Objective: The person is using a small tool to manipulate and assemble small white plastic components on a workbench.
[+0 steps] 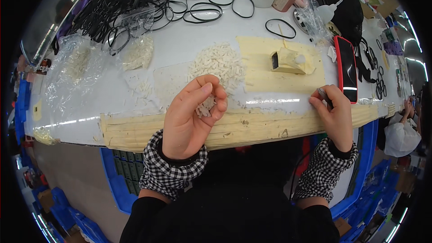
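Note:
My left hand [189,119] is cupped palm up at the table's front edge, its fingers curled round several small white pieces [206,107]. Just beyond it lies a heap of the same small white pieces [218,65]. My right hand [333,112] is at the right, thumb and fingers pinched on a small grey piece [322,93] whose kind I cannot make out. Between and beyond the hands, a small block wrapped in yellow tape [292,60], with a dark opening at its left end, sits on a taped yellow patch [261,81].
Black rubber belts [130,4] pile up at the back left, with loose loops toward the middle. Clear bags of white pieces [138,54] lie at left. A red-framed phone [346,69] rests at right. Yellow tape [135,130] covers the front edge. Blue crates [112,184] stand below.

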The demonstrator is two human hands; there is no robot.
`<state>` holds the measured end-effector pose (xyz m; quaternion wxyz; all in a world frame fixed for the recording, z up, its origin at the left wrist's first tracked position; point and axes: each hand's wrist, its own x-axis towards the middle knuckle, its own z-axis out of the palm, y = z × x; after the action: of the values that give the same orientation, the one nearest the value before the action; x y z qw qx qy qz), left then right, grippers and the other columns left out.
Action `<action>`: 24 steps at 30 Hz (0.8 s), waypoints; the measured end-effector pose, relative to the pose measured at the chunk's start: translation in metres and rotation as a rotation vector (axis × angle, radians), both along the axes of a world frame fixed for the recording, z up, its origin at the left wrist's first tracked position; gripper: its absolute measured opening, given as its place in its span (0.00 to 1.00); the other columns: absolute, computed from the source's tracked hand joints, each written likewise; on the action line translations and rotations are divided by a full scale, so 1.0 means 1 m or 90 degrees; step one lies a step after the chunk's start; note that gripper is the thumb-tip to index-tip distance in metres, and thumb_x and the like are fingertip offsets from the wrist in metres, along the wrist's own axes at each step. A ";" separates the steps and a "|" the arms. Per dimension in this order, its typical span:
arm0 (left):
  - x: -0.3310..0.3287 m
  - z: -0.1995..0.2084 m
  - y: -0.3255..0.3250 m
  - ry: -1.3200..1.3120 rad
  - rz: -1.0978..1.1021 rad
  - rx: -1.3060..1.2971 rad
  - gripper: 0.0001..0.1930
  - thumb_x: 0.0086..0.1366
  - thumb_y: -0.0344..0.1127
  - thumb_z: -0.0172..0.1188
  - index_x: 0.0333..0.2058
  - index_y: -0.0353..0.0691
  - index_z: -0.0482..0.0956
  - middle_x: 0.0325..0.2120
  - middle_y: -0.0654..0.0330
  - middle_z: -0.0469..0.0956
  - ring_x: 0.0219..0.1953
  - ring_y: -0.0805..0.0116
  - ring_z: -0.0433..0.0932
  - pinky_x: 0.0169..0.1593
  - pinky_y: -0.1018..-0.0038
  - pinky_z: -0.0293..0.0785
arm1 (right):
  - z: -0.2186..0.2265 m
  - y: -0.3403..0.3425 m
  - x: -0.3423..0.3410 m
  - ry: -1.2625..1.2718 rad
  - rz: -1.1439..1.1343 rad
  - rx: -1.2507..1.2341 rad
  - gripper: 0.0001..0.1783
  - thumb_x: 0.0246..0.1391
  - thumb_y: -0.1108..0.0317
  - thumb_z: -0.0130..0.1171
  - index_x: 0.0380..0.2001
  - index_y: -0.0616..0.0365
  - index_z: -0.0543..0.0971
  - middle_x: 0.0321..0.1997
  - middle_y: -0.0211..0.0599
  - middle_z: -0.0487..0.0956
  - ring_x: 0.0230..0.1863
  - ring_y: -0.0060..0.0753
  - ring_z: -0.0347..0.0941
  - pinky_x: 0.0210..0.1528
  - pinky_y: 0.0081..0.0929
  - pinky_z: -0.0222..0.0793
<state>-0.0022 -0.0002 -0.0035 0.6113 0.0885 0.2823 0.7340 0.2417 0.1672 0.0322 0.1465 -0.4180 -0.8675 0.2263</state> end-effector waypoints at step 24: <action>0.002 0.009 0.001 0.085 -0.112 0.000 0.11 0.70 0.39 0.48 0.38 0.37 0.73 0.30 0.66 0.73 0.30 0.80 0.68 0.34 0.84 0.65 | -0.007 -0.049 -0.113 0.420 0.360 0.333 0.16 0.34 0.75 0.60 0.33 0.61 0.81 0.31 0.39 0.80 0.24 0.31 0.76 0.20 0.22 0.68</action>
<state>-0.0005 0.0003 0.0056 0.6533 0.1618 0.3132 0.6700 0.1285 0.1178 0.0256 0.4451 -0.0222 -0.8821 0.1523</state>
